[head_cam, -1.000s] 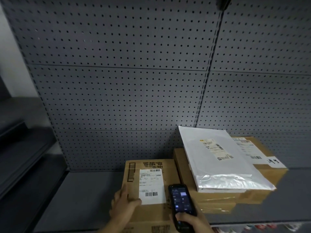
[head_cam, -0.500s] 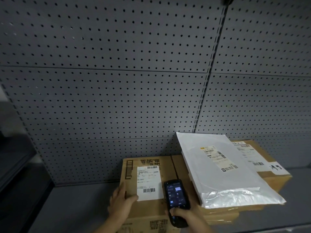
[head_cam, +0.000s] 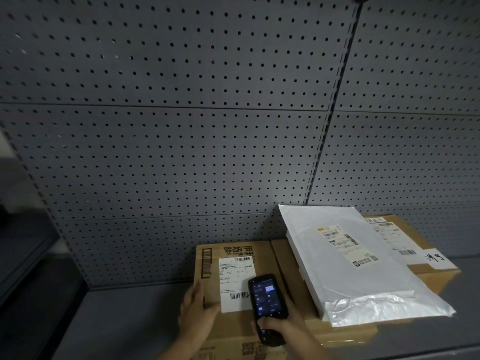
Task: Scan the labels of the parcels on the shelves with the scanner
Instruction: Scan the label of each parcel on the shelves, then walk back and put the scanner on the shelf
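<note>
I am gripping the scanner (head_cam: 267, 307) in my right hand (head_cam: 281, 327), fingers curled round its lower end and thumb on its keys, its long axis pointing away from me. The label (head_cam: 235, 283) is lying just left of the scanner's head, on the box (head_cam: 207, 255). My left hand (head_cam: 198, 311) is pressing flat on the box, fingers straight, thumb touching the label's near corner. Beyond, a white mailer (head_cam: 350, 258) is topping a second carton. Against a second ago, the scanner is sitting closer over the label.

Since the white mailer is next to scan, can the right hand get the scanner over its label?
Probably yes: the mailer's label faces up with nothing over it, just right of the scanner gripped by the right hand.
</note>
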Motion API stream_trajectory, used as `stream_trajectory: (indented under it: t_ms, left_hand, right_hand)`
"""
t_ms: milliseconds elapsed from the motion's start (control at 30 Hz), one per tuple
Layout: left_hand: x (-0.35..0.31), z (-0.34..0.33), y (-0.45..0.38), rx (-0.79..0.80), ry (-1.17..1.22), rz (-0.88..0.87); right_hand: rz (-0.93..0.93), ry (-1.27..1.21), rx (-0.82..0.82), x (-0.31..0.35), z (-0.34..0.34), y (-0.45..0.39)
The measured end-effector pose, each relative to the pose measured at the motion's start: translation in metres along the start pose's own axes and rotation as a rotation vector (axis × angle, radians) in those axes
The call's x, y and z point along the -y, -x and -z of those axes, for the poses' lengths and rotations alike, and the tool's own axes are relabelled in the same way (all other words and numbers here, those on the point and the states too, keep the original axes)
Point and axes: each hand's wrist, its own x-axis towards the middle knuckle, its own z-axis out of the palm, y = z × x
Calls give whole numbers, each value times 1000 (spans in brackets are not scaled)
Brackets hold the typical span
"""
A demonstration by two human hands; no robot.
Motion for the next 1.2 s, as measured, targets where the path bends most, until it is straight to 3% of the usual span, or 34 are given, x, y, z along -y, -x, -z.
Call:
stream_trajectory:
  t_ms: [333, 600, 767, 967, 1200]
  left_hand:
    - [-16, 35, 11, -43, -211, -114]
    - [-73, 85, 31, 33, 10, -437]
    - [-119, 99, 35, 76, -34, -592]
    - [-188, 72, 52, 141, -91, -812]
    - [-260, -20, 94, 340, -91, -1041]
  right_hand:
    - [-4, -115, 57, 28, -23, 9]
    - [210, -70, 42, 93, -42, 43]
    - [388, -39, 23, 136, -27, 75]
    - [471, -184, -98, 161, 26, 113]
    - [533, -347, -370, 149, 124, 175]
